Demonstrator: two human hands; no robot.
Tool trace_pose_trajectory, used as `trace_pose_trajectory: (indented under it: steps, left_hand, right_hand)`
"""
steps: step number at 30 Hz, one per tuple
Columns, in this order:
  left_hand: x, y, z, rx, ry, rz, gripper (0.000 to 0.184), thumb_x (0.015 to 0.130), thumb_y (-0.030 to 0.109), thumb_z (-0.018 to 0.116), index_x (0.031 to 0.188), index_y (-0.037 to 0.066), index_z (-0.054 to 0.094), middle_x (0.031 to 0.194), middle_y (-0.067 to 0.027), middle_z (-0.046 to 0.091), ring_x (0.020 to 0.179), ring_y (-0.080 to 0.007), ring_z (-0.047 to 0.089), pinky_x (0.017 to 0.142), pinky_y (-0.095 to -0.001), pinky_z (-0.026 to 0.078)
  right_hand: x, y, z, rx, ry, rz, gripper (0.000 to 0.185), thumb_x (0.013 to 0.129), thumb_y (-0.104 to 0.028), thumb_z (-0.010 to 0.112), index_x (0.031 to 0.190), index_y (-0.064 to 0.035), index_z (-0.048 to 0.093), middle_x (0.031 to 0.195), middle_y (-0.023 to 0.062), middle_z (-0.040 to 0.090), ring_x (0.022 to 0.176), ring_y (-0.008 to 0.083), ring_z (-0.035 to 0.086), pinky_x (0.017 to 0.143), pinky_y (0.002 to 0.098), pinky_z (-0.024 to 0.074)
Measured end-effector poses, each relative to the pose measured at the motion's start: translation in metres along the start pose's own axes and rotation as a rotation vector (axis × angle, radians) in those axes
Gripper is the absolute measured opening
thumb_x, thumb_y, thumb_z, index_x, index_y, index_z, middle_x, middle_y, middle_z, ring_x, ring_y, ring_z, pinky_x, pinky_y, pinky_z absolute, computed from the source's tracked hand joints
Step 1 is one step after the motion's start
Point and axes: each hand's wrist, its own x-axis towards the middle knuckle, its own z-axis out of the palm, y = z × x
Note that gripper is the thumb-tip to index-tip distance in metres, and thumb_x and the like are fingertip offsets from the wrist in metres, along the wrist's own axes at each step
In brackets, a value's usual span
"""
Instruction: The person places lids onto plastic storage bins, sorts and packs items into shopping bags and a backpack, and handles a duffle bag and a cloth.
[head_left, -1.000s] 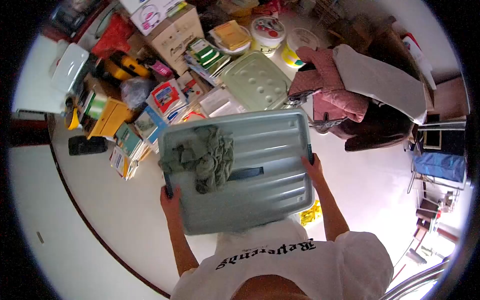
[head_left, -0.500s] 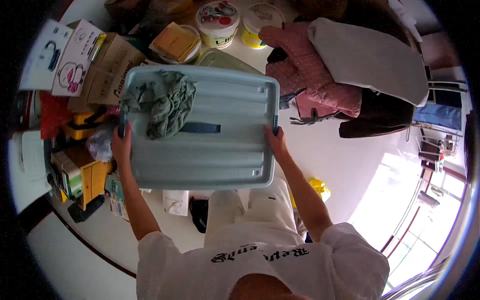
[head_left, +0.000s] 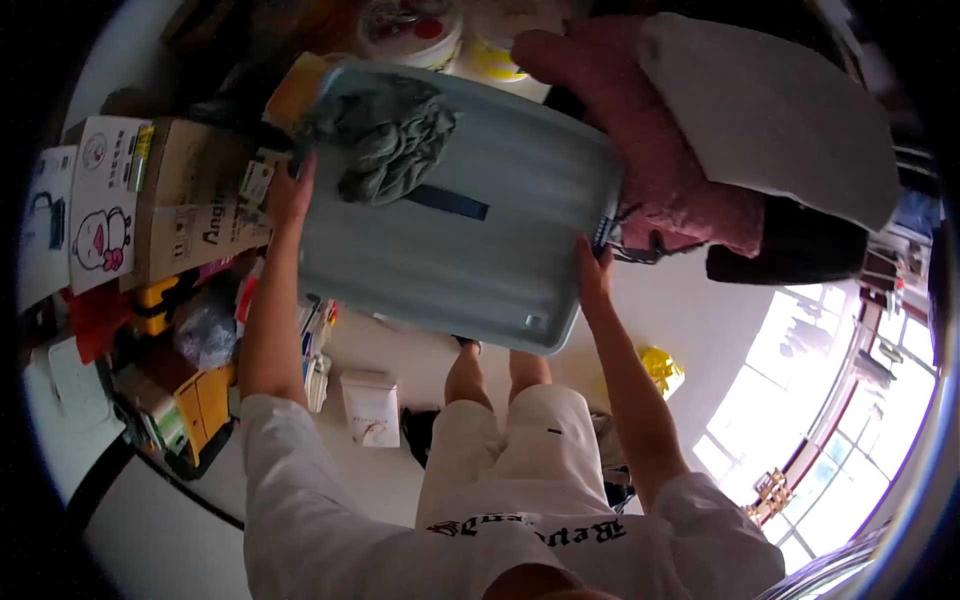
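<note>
Plastic lid held up above the floor, bit tilted | crumpled cloth kinda bunched on top | grip: side edges clamped, one by left hand, one by right hand

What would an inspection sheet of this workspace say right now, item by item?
Surface: pale floor, partly hidden by the grey-blue lid.
Things: lid held up, crumpled grey-green cloth on it.
Clutter: cardboard box and plastic bag at left, pink garment at right.
Hands: left hand and right hand grip the lid's opposite sides.
Cables: none made out for certain.
Surroundings: bright window at right.
</note>
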Motion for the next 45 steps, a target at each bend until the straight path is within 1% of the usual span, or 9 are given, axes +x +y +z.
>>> trace_pose_trajectory:
  steps: [9, 15, 19, 23, 26, 30, 32, 40, 45]
  left_hand:
    - [0.011, 0.007, 0.001, 0.139, -0.014, 0.065, 0.087, 0.089, 0.073, 0.043, 0.136, 0.001, 0.05, 0.125, -0.0214, 0.061, 0.11, -0.0376, 0.061, 0.092, -0.0474, 0.049]
    - [-0.025, 0.002, -0.004, 0.247, 0.368, 0.523, 0.067, 0.094, 0.046, 0.059, 0.142, 0.003, 0.039, 0.143, -0.0267, 0.039, 0.126, -0.0442, 0.046, 0.103, -0.0573, 0.037]
    - [-0.169, 0.053, -0.052, 0.08, 0.174, 0.508, 0.065, 0.089, 0.026, 0.067, 0.142, 0.005, 0.036, 0.144, -0.0277, 0.034, 0.133, -0.048, 0.034, 0.107, -0.0606, 0.031]
    - [-0.338, 0.062, -0.055, -0.473, -0.194, 0.687, 0.037, 0.086, 0.004, 0.059, 0.122, 0.006, 0.052, 0.121, -0.0185, 0.054, 0.115, -0.0392, 0.051, 0.097, -0.049, 0.042]
    - [-0.445, 0.064, -0.078, -0.409, -0.569, 0.71, 0.025, 0.082, 0.003, 0.062, 0.106, 0.006, 0.062, 0.1, -0.0135, 0.063, 0.098, -0.0343, 0.06, 0.087, -0.0416, 0.048]
    - [-0.484, 0.03, -0.071, -0.421, -0.904, 0.665, 0.016, 0.087, 0.01, 0.063, 0.103, 0.005, 0.065, 0.096, -0.0152, 0.069, 0.087, -0.0309, 0.067, 0.076, -0.0378, 0.053]
    - [-0.484, 0.022, -0.064, -0.302, -1.118, 0.586, 0.022, 0.09, 0.014, 0.063, 0.11, 0.005, 0.064, 0.096, -0.014, 0.07, 0.087, -0.0256, 0.069, 0.079, -0.0355, 0.054]
    - [-0.547, 0.118, -0.059, -0.051, -1.454, 0.8, 0.027, 0.096, 0.023, 0.061, 0.114, 0.003, 0.064, 0.096, -0.0103, 0.071, 0.087, -0.0167, 0.068, 0.08, -0.0308, 0.054]
    - [-0.667, 0.175, 0.018, 0.069, -1.472, 0.861, 0.027, 0.097, 0.023, 0.058, 0.115, 0.002, 0.063, 0.097, -0.0105, 0.071, 0.088, -0.0153, 0.067, 0.079, -0.0279, 0.053]
  right_hand:
    - [-0.016, -0.01, 0.019, -0.251, 0.106, -0.005, 0.055, 0.093, -0.044, 0.063, 0.118, 0.0033, 0.049, 0.105, 0.0149, 0.061, 0.092, 0.0226, 0.054, 0.085, 0.0351, 0.0453]
    - [-0.002, 0.022, 0.008, -0.344, 0.179, -0.211, 0.061, 0.093, -0.047, 0.061, 0.123, 0.0041, 0.047, 0.105, 0.016, 0.061, 0.092, 0.0249, 0.056, 0.084, 0.0351, 0.0454]
    - [-0.018, 0.021, -0.021, -0.338, 0.042, -0.205, 0.053, 0.097, -0.041, 0.058, 0.126, 0.0022, 0.047, 0.102, 0.0138, 0.061, 0.087, 0.0231, 0.06, 0.078, 0.0345, 0.0477]
    - [-0.1, 0.051, -0.126, -0.135, -0.233, 0.016, 0.034, 0.096, -0.027, 0.06, 0.122, -0.0046, 0.054, 0.086, 0.0071, 0.064, 0.074, 0.0153, 0.061, 0.064, 0.0303, 0.0488]
    - [-0.212, 0.11, -0.22, 0.145, -0.023, 0.432, 0.026, 0.095, -0.022, 0.059, 0.113, -0.0034, 0.055, 0.08, 0.0073, 0.062, 0.064, 0.0154, 0.061, 0.055, 0.0301, 0.0473]
    - [-0.355, 0.202, -0.305, 0.217, 0.279, 0.512, 0.016, 0.094, -0.018, 0.055, 0.097, -0.0026, 0.057, 0.073, 0.0075, 0.061, 0.055, 0.0175, 0.059, 0.046, 0.0316, 0.0451]
    - [-0.429, 0.228, -0.327, 0.112, 0.378, 0.638, 0.028, 0.092, -0.017, 0.051, 0.067, -0.0049, 0.057, 0.054, 0.0051, 0.055, 0.042, 0.0154, 0.05, 0.037, 0.0319, 0.0357]
    - [-0.587, 0.214, -0.369, 0.642, 0.67, 0.759, 0.023, 0.097, -0.022, 0.055, 0.113, -0.0056, 0.057, 0.087, 0.0091, 0.066, 0.069, 0.0149, 0.063, 0.058, 0.0279, 0.0517]
    - [-0.662, 0.252, -0.397, 0.778, 0.776, 0.705, 0.027, 0.096, -0.025, 0.057, 0.114, -0.0044, 0.057, 0.087, 0.008, 0.066, 0.071, 0.0138, 0.062, 0.06, 0.0276, 0.0505]
